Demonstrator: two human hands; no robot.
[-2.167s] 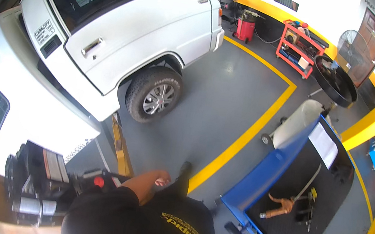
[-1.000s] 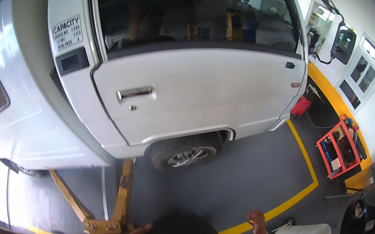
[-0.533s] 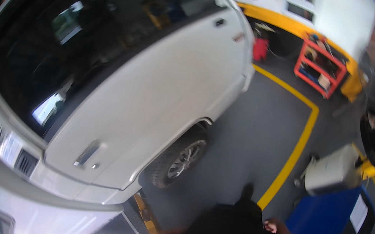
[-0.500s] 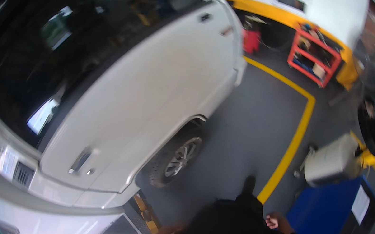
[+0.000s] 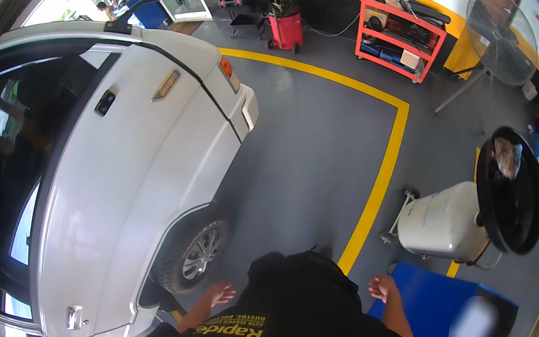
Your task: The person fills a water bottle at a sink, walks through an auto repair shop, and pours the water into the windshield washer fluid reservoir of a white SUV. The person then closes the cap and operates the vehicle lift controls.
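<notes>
Hands have swung into clearer view since earlier: left hand (image 5: 219,294), fingers loose, near the black-tyred silver-spoked wheel (image 5: 195,256); right hand (image 5: 380,287), loosely curled, by the blue-and-black flat worktop's (image 5: 433,305) left edge. Both look empty. I'd keep 2 elbows tucked beside the white metal van (image 5: 144,130).

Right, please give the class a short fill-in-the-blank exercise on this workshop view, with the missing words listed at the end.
1. The hand nearer the wheel of the white vehicle is the person's ____ hand.
2. The line painted on the grey floor is ____.
3. The wide round pan by the white tank is coloured ____.
4. Just right of the tool cart stands a round-caged ____ on legs.

Missing words: left; yellow; black; fan.
</notes>
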